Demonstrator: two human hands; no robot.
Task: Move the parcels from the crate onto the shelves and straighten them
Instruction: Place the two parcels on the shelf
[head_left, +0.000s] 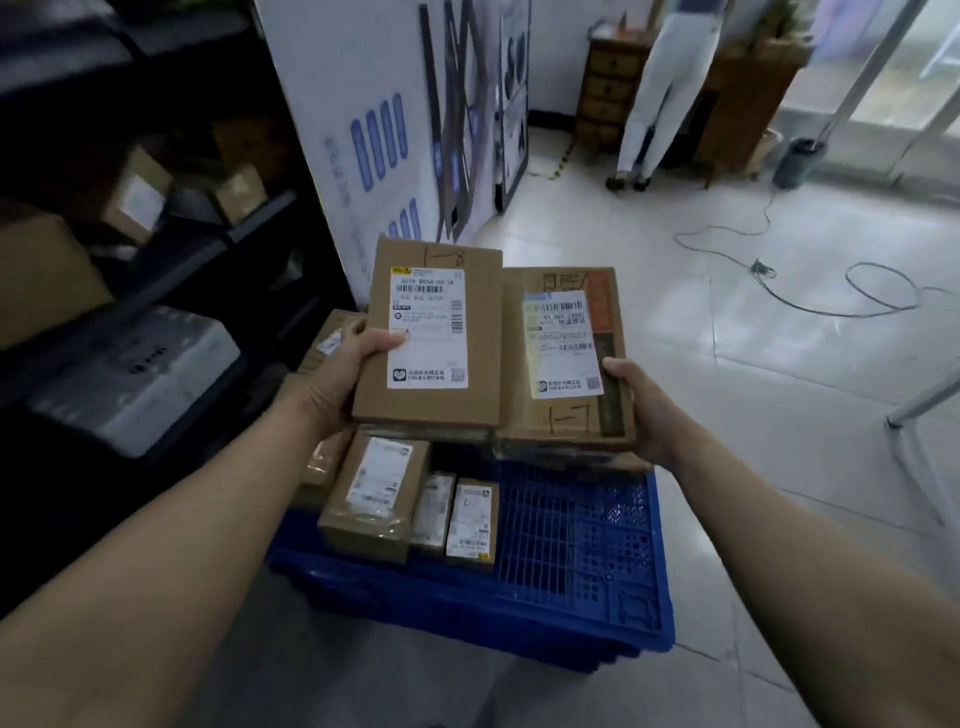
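Over the far edge of the blue lattice plastic crate (571, 525), the left hand (332, 379) is gripping flat cardboard parcel 1-8 (436, 410), thumb curled on its label, while the right hand (647, 415) is pinching adjoining parcel 1-7 (563, 415) beside open tiled floor (753, 415).

Location type: parcel storeroom or courier pick-up point. Indicators follow. The left hand (332, 382) grips a flat brown cardboard parcel marked 1-8 (428, 332); the right hand (647, 410) grips a flat brown cardboard parcel marked 1-7 (563, 358). Both carry white barcode shipping labels. Left of the left fingers (387, 340), dark metal shelving (260, 223) holds labelled brown cardboard boxes (137, 200). Below the fingers, a blue slotted plastic crate (571, 530) contains small labelled cardboard boxes (374, 499). Right of the right fingers (615, 366) lies a pale tiled floor (753, 389).
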